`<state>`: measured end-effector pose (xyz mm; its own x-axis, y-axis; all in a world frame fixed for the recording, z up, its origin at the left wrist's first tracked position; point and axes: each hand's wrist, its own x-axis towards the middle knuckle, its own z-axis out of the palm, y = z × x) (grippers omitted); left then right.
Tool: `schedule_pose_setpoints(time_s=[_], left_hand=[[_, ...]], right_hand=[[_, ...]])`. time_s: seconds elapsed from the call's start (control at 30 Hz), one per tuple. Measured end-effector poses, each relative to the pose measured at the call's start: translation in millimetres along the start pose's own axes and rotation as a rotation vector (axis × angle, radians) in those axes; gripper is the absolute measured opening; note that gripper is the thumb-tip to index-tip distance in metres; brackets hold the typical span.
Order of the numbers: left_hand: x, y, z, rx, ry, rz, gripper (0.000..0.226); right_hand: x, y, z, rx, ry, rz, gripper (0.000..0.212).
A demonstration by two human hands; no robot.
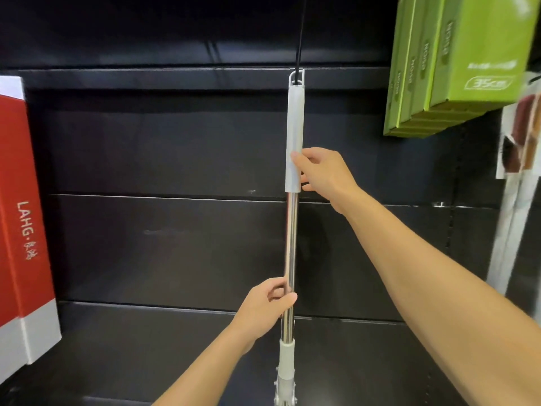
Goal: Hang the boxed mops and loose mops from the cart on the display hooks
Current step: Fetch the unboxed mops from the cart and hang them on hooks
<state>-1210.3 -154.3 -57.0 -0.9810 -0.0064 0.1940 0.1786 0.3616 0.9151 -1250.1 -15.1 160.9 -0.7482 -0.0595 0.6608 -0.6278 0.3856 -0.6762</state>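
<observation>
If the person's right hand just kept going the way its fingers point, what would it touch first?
The right hand points left and already touches the grey grip of the loose mop. Past that, probably only the dark back panel, though depth is hard to judge.

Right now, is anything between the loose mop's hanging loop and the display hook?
Nothing visible. The loose mop hangs upright with its top loop already around the black hook. Left hand holds the metal pole, right hand the grey handle sleeve. Boxes hang well aside.
</observation>
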Motion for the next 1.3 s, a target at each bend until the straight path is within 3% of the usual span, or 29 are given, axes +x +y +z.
schedule_pose_setpoints(time_s=[0.17,0.33,0.5,0.83,1.07,1.3], left_hand=[[-18.9,19.5,-28.9,0.36,-0.011,0.024,0.06],[-48.3,49.6,-57.5,0.662,0.064,0.116,0.065],[-86.4,61.2,-68.8,0.824,0.104,0.157,0.063],[-157.9,40.2,-35.8,0.961,-0.011,0.256,0.046],[-202.3,53.7,29.6,0.993,-0.156,0.36,0.058],[-265.5,121.3,131.1,0.99,-0.276,0.551,0.061]], right_hand=[[-34.4,-10.6,-7.0,-0.453,-0.038,-0.028,0.03],[-91.1,-26.7,-4.3,-0.881,-0.143,0.045,0.054],[-160.8,-31.6,-2.5,-1.101,-0.216,0.138,0.059],[-291.4,-20.3,-21.2,-1.288,-0.421,0.315,0.061],[-368.2,-17.0,-77.2,-1.325,-0.381,0.433,0.065],[-455.6,-24.0,-191.8,-1.39,-0.253,0.592,0.06]])
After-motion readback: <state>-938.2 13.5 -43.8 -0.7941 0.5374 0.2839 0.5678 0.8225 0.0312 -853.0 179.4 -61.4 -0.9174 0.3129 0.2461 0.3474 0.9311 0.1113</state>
